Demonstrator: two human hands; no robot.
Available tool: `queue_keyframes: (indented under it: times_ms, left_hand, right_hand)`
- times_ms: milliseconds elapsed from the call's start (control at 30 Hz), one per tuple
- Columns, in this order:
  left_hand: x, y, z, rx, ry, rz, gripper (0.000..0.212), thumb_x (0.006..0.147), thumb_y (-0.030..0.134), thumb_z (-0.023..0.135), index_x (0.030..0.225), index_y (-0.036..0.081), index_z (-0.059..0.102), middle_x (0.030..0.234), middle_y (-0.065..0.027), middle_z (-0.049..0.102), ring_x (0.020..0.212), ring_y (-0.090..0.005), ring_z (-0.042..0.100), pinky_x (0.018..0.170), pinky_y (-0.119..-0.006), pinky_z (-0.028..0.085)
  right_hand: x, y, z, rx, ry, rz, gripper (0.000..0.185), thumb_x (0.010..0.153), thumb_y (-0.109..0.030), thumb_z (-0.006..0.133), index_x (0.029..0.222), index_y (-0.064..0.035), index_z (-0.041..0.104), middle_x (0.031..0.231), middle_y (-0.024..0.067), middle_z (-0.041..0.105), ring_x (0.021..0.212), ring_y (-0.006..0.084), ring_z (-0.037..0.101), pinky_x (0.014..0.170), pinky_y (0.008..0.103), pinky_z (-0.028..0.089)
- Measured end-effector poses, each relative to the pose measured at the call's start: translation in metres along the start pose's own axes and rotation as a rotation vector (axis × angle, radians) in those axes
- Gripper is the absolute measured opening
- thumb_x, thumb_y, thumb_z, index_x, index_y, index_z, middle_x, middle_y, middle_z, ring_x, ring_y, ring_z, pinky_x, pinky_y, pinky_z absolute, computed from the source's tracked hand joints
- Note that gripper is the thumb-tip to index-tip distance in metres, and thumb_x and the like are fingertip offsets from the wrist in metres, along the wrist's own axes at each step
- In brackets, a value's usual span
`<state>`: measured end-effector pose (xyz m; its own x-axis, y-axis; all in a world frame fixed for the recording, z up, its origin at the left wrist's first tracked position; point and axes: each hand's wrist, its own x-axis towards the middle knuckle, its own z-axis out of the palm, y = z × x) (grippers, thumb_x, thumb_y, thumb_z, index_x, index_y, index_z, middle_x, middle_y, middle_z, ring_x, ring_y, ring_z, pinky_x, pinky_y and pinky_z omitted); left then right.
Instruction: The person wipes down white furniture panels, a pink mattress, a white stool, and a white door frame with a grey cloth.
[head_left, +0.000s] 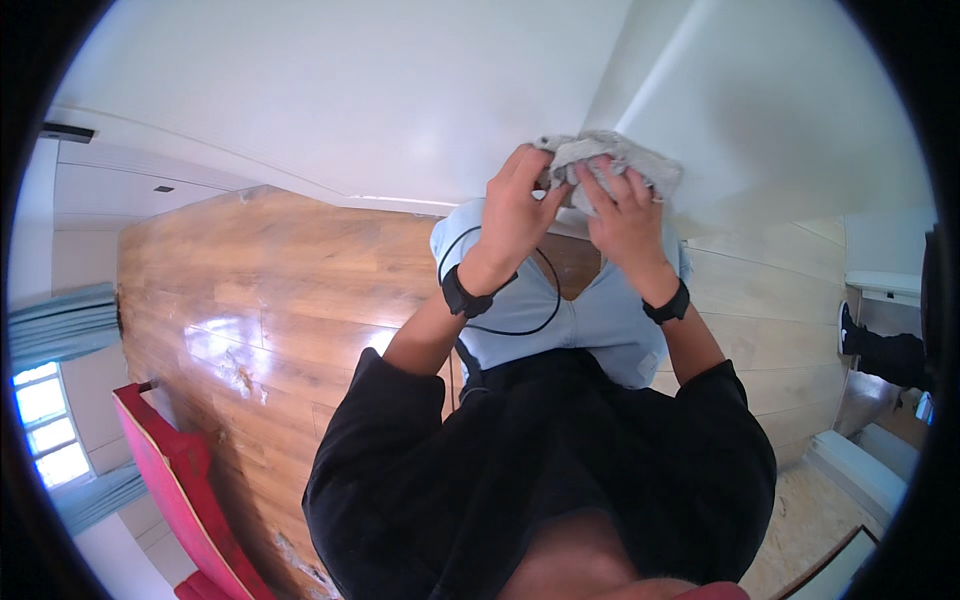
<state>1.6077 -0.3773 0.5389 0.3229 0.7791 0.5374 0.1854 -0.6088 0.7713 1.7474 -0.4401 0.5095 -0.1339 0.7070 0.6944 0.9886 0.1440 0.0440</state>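
Observation:
A crumpled grey cloth (652, 166) lies bunched between my two hands, against the edge of a white panel (420, 97). My left hand (517, 202), on the picture's left, pinches the cloth's near corner between thumb and fingers. Spread over the cloth's middle are the fingers of my right hand (626, 217), which press on it. Black bands circle both wrists. A thin black cable (559, 300) loops from the wrist on the left across my light blue trousers.
Wooden floor (337, 262) extends to the left, with a red upholstered seat (180, 480) and a window (52, 424) beyond. At the far right, a person's leg and black shoe (847, 330) stand by a doorway. A white surface (810, 120) rises beyond the cloth.

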Motion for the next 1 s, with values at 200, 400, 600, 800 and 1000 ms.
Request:
queue_keyframes:
  times_ms: [200, 400, 600, 800, 1000]
  left_hand:
    - [0.03, 0.051, 0.022, -0.036, -0.014, 0.249, 0.033, 0.061, -0.004, 0.068, 0.091, 0.004, 0.056, 0.078, -0.01, 0.055, 0.065, -0.0228, 0.056, 0.055, -0.029, 0.047]
    - [0.0, 0.026, 0.052, 0.051, -0.294, 0.238, 0.027, 0.065, 0.003, 0.064, 0.09, 0.007, 0.056, 0.083, -0.0077, 0.051, 0.069, -0.0268, 0.056, 0.057, -0.034, 0.047]
    - [0.014, 0.031, 0.047, -0.014, -0.315, 0.25, 0.026, 0.068, 0.006, 0.065, 0.092, 0.008, 0.057, 0.084, -0.0072, 0.052, 0.068, -0.0265, 0.056, 0.055, -0.033, 0.047]
    - [0.064, 0.069, 0.004, 0.045, 0.02, 0.449, 0.03, 0.065, 0.007, 0.071, 0.093, 0.008, 0.061, 0.077, -0.0074, 0.054, 0.062, -0.0232, 0.054, 0.053, -0.029, 0.046]
    - [0.101, 0.079, -0.029, 0.084, 0.323, 0.567, 0.033, 0.06, 0.009, 0.071, 0.091, 0.011, 0.061, 0.072, -0.0059, 0.052, 0.057, -0.0211, 0.053, 0.048, -0.029, 0.044]
  right_hand:
    - [0.0, 0.048, -0.022, -0.038, 0.331, -0.04, 0.053, 0.071, -0.027, 0.063, 0.116, -0.0053, 0.044, 0.127, 0.0218, 0.03, 0.111, 0.0405, 0.029, 0.089, 0.0561, 0.026]
    - [-0.083, 0.056, 0.029, -0.04, 0.323, 0.116, 0.046, 0.072, -0.033, 0.065, 0.104, -0.0036, 0.048, 0.123, 0.0208, 0.028, 0.114, 0.0413, 0.028, 0.091, 0.0572, 0.024]
    - [-0.072, 0.058, 0.013, 0.042, 0.214, 0.152, 0.054, 0.072, -0.031, 0.066, 0.113, -0.0013, 0.047, 0.125, 0.022, 0.027, 0.116, 0.0431, 0.025, 0.094, 0.0579, 0.022]
    - [0.046, 0.048, -0.035, 0.05, 0.413, 0.01, 0.064, 0.073, -0.032, 0.062, 0.124, -0.0025, 0.039, 0.13, 0.026, 0.027, 0.12, 0.0449, 0.018, 0.096, 0.0565, 0.016]
    - [0.12, 0.017, -0.042, 0.084, 0.623, 0.019, 0.056, 0.068, -0.035, 0.063, 0.119, -0.0142, 0.054, 0.128, 0.0109, 0.038, 0.117, 0.0358, 0.024, 0.097, 0.0443, 0.022]
